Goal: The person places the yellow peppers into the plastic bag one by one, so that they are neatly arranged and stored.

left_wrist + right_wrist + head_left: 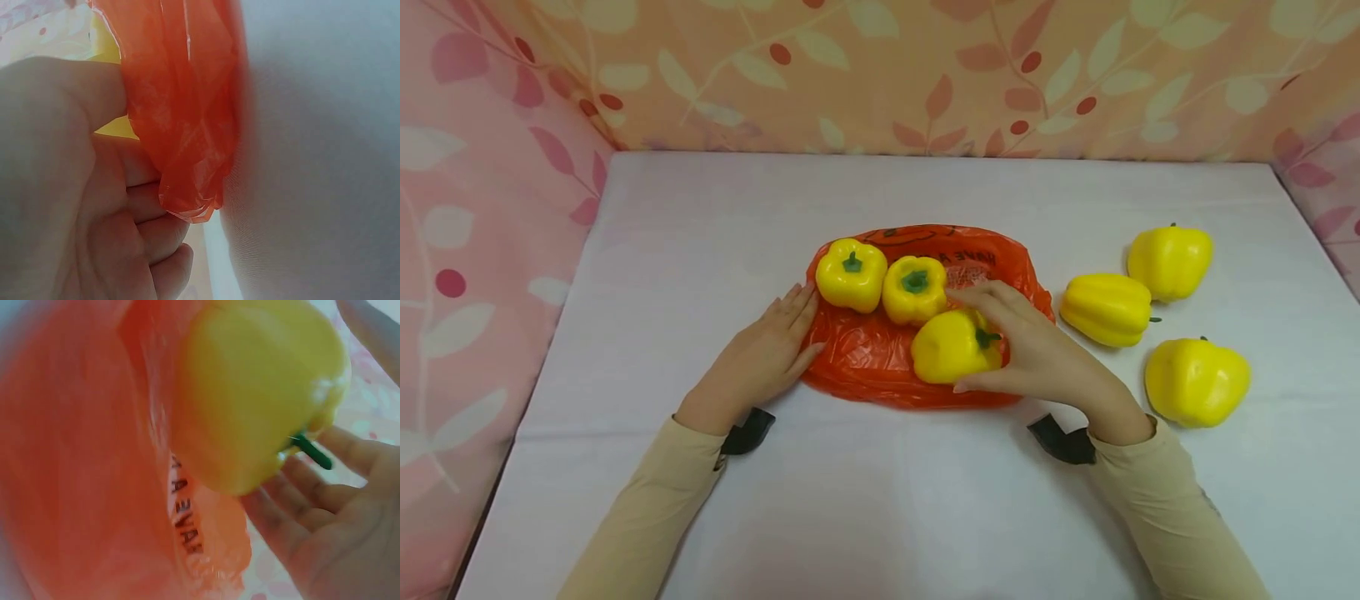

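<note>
A red plastic bag [868,354] lies opened out on the table, with dark printed lettering on its inner side. Two yellow bell peppers [852,275] stand in it toward the back left, green stems up. My left hand [758,358] rests at the bag's left edge, fingers extended; the left wrist view shows the crumpled red plastic [187,106] against its fingers. My right hand [1030,342] holds a third bell pepper [951,348] over the bag's front right, thumb in front and fingers behind. That pepper's green stem [312,452] points toward the right palm.
Three more yellow peppers, one of them lying on its side [1105,308], are on the white table [880,500] right of the bag. A patterned cloth wall [880,75] rises along the back edge, with more on both sides. Dark wrist mounts [748,432] sit under the sleeves.
</note>
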A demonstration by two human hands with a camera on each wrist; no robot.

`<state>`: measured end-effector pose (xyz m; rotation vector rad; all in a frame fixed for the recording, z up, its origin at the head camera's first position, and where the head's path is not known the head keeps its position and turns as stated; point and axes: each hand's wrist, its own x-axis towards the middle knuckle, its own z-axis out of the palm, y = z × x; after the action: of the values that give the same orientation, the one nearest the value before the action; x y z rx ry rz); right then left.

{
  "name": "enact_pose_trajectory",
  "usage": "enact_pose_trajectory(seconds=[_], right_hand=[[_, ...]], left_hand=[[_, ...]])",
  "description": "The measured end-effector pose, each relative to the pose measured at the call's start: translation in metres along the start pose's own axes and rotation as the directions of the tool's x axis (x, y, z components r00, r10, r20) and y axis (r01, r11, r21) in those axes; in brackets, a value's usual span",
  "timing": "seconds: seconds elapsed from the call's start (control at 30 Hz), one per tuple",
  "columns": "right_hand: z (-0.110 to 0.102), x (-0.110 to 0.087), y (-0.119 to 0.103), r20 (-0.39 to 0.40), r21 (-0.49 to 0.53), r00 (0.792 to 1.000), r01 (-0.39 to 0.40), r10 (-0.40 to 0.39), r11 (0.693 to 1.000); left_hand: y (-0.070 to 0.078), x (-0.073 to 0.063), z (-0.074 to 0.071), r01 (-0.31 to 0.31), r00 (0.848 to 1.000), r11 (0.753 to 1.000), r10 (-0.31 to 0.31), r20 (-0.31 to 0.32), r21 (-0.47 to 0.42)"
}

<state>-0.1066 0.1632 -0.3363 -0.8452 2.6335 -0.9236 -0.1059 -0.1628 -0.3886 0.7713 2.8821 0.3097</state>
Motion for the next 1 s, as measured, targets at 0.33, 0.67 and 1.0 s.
enact_pose_trajectory(seconds=[0.33, 0.67, 1.0], right_hand=[[-0.013, 0.001, 0.006, 0.1, 0.029, 0.992, -0.075, 0.072, 0.997], [-0.004, 0.004, 0.0, 0.088, 0.024, 0.994, -0.062, 0.06, 0.998], [-0.002, -0.003, 0.001, 0.173, -0.007, 0.985, -0.021, 0.022, 1.0]], left_hand=[[0.0, 0.003, -0.003, -0.001, 1.0, 1.0, 0.001, 0.003, 0.009], [-0.001, 0.002, -0.003, -0.002, 1.0, 1.0, 0.002, 0.002, 0.011], [0.0, 0.002, -0.001, 0.006, 1.0, 1.0, -0.006, 0.009, 0.006]])
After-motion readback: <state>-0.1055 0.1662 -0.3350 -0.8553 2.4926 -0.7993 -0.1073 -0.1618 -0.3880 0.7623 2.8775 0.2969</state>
